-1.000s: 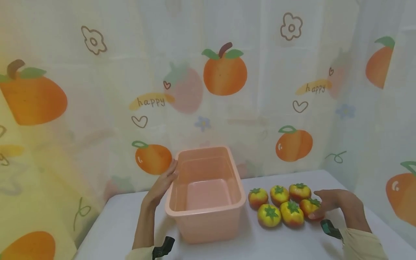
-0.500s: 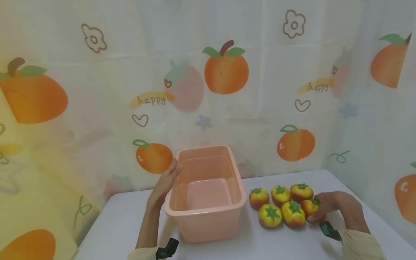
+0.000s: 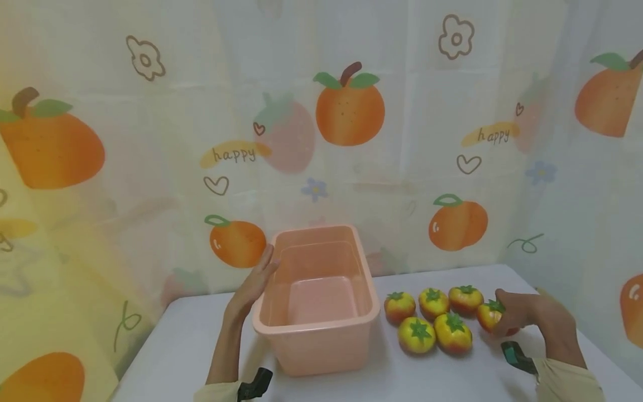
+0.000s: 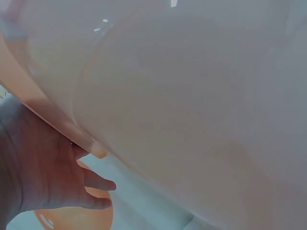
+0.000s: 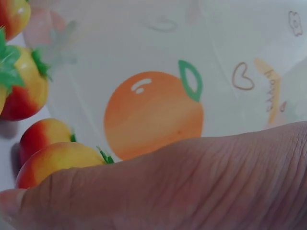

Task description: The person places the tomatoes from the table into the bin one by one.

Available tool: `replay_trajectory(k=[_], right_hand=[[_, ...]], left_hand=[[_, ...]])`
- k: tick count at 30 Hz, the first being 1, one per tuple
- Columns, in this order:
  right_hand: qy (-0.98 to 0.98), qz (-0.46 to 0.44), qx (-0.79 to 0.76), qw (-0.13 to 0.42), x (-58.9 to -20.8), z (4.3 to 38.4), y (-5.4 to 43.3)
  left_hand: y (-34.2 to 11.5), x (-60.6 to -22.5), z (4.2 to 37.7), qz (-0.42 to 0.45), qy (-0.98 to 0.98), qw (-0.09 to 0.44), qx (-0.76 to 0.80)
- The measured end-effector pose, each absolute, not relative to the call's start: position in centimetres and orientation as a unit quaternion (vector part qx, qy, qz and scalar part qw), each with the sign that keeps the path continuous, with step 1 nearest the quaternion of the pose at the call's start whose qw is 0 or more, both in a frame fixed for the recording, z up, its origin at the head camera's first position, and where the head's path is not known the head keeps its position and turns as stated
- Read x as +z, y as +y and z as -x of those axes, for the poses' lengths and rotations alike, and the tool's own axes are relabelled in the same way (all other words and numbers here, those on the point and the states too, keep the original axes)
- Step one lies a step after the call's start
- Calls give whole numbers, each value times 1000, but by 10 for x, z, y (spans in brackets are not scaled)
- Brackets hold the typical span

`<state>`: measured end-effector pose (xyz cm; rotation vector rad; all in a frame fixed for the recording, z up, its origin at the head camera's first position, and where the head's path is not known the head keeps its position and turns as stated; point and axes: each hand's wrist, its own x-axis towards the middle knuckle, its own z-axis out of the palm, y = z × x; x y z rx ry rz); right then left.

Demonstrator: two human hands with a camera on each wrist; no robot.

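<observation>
My left hand (image 3: 252, 286) lies along the left rim of a pink plastic tub (image 3: 321, 349), a fingertip overlapping the rim. In the left wrist view, that hand's fingers (image 4: 98, 182) extend loosely beneath the tub's edge (image 4: 53, 115), and the thumb is hidden. On the right, my right hand (image 3: 534, 318) grips a yellow-red persimmon (image 3: 488, 316) with a green leafy top, the hand covering its right side. Several more persimmons (image 3: 454, 334) sit to the left of that hand. In the right wrist view, the thumb (image 5: 96, 199) partly covers a persimmon (image 5: 64, 160).
A white-covered table (image 3: 417, 379) bears everything, its back edge against a curtain (image 3: 392, 139) printed with oranges. Inside the tub only its bare floor shows. The persimmons stand close by the tub's right side, between it and my right hand.
My right hand has closed on the rightmost persimmon and shifted it slightly right, widening the gap to its neighbours. The left hand has stayed at the tub's rim.
</observation>
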<state>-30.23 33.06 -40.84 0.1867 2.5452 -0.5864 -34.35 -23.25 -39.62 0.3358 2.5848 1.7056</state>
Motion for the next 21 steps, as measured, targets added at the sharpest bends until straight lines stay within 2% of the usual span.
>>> replay_trajectory(k=[7,15,21], right_hand=[[949,-36,-196,242,-394,295,329],[962,35,-188,194,-383,296,318],[960,53,-213,173,-380,297,313]], left_hand=[[-233,-397,346,-116,850,7,514],[-236,-395,348,-131,881,-2,456],[-237,-394,346,-136,887,-7,441]])
